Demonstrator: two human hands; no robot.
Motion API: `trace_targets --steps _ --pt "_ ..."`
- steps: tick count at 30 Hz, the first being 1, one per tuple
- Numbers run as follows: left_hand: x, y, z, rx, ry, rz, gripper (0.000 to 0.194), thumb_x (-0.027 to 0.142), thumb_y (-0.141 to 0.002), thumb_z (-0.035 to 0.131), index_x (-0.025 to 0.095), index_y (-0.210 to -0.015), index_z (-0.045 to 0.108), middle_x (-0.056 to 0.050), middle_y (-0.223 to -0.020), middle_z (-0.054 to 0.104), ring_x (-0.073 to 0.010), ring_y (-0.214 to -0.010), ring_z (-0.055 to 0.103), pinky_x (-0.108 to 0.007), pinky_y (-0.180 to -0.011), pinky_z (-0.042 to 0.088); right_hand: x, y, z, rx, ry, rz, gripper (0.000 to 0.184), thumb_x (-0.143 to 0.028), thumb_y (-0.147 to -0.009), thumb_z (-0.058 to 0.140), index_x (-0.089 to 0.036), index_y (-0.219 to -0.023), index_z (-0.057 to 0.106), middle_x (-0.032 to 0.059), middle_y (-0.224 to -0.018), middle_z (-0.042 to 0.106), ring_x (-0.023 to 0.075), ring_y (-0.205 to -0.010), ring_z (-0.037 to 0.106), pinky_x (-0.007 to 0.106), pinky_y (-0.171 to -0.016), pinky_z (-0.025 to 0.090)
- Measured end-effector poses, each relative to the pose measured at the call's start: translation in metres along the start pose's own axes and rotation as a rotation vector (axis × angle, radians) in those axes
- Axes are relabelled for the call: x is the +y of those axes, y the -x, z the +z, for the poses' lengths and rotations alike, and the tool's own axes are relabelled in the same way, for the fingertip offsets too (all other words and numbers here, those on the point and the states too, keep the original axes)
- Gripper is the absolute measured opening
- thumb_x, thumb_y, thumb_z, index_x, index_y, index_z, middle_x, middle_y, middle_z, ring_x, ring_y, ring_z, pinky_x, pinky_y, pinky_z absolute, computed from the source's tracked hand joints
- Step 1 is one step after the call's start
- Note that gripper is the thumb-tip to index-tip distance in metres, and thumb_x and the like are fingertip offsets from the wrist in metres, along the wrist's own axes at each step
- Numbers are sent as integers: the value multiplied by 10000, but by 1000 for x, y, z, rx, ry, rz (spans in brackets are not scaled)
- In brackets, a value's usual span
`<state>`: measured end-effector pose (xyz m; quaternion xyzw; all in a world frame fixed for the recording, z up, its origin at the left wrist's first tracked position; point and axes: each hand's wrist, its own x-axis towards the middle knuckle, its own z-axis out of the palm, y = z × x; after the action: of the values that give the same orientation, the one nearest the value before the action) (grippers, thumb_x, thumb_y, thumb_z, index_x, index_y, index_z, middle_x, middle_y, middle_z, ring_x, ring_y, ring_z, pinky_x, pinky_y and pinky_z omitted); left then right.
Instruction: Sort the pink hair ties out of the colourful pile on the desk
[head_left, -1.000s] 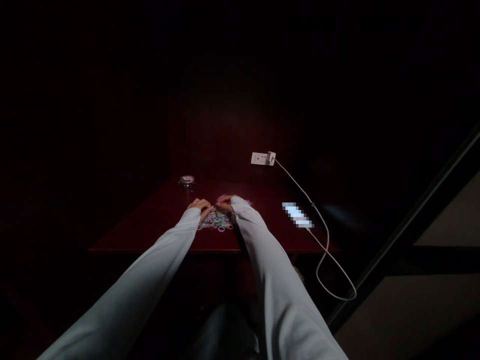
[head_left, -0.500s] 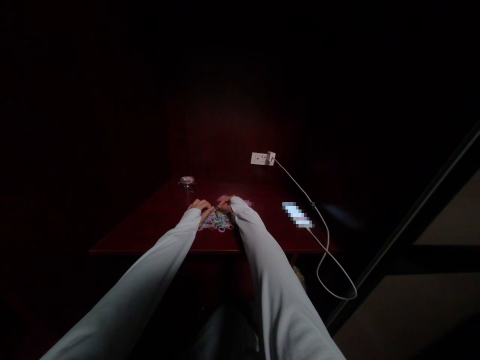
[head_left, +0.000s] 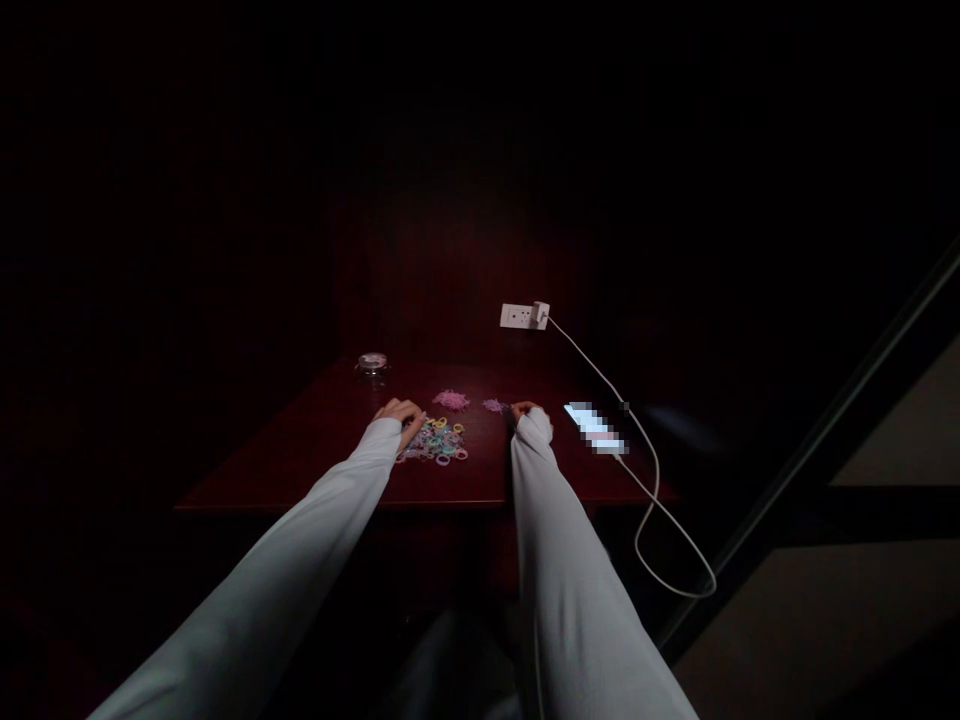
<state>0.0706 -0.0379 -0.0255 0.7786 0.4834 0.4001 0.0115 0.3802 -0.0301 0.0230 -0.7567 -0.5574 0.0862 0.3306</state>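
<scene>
A loose pile of small multicoloured elastic hair ties (head_left: 441, 440) lies near the front of a dark red table. My left hand (head_left: 399, 412) rests against the pile's left side, fingers bent over it and thumb apart from them. To the right, my right hand (head_left: 526, 412) is closed in a pinch beside a small purple heap of hair ties (head_left: 493, 406); whatever is between its fingertips is too small to make out. A pink heap of hair ties (head_left: 451, 400) sits behind the mixed pile, between the hands.
A clear lidded jar (head_left: 373, 365) stands at the back left of the table (head_left: 300, 470). On the right lies a lit phone (head_left: 595, 428), its white cable (head_left: 657, 470) looping past the table edge to a charger in the wall socket (head_left: 517, 316). The surroundings are very dark.
My right hand has moved right, from the mixed pile to the purple heap, uncovering the pink heap. My left hand has stayed at the pile.
</scene>
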Motion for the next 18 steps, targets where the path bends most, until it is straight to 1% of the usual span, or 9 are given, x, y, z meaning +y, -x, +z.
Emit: trace_targets --steps 3,6,10,13,15,18 --pt "-3 -1 0 -9 3 -3 288 413 -1035 538 252 -873 712 -57 -1055 806 -266 -1000 620 -394 -934 482 -7 3 2 -6 -14 60 302 -346 -1046 595 -253 -1184 847 105 -1247 822 277 -1229 722 364 -1004 510" --pt "-9 -3 2 -21 6 -1 297 442 -1035 565 259 -862 722 -46 -1050 805 -260 -982 621 -384 -917 484 -16 4 7 -6 -35 55 334 -373 -1075 564 -260 -1239 832 98 -1287 813 278 -1298 678 384 -1066 471" --pt "-14 -5 3 -18 21 -9 302 456 -1036 572 261 -871 734 -38 -1059 808 -255 -980 627 -378 -920 490 -20 4 13 -19 -40 51 338 -404 -1061 610 -249 -1262 832 128 -1330 795 315 -1375 612 447 -1146 415" --pt "-12 -4 3 3 42 -33 307 450 -1031 569 255 -850 722 -40 -1060 809 -256 -975 626 -379 -926 488 -18 4 13 -26 -26 59 404 -374 -1103 508 -237 -1343 802 153 -1422 748 324 -1416 573 457 -1155 408" --pt "-9 -4 3 30 61 -58 311 439 -1027 561 253 -820 701 -38 -1048 808 -254 -979 622 -375 -935 484 -14 5 11 -33 -6 61 446 -335 -1116 441 -220 -1384 778 167 -1424 739 329 -1418 568 449 -1138 421" --pt "-4 -4 2 77 97 -99 341 423 -1028 529 251 -773 674 -38 -992 797 -249 -963 623 -373 -952 478 -10 10 8 -41 30 34 441 -301 -1093 461 -180 -1395 758 195 -1412 726 357 -1417 558 465 -1130 426"
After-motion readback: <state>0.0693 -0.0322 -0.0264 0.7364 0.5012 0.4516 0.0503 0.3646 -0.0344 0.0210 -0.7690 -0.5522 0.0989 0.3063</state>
